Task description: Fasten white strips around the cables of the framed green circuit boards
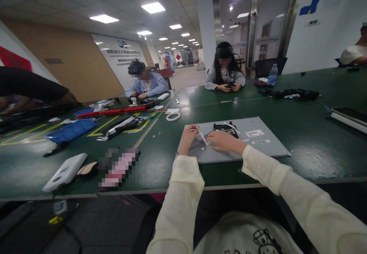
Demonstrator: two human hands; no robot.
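Note:
A grey flat panel (276, 147) lies on the green table in front of me. My left hand (189, 137) is over its left part, thumb and fingers pinched on the upper end of a strip of white tape (202, 134). The strip slants down toward my right hand (225, 142), whose fingers are bent together at its lower end; what they grip is hidden. Beneath the hands, a thin grey cable (197, 144) runs over the panel. Just behind my right hand sits a black frame-like part (219, 126) with another white strip across it.
A roll of white tape (173, 116) lies beyond the panel. To the left are a blue tray (71, 130), a white power bank-like device (65, 171) and a pink blurred item (120, 168). A water bottle (273, 75) stands far right. Several people sit around the table.

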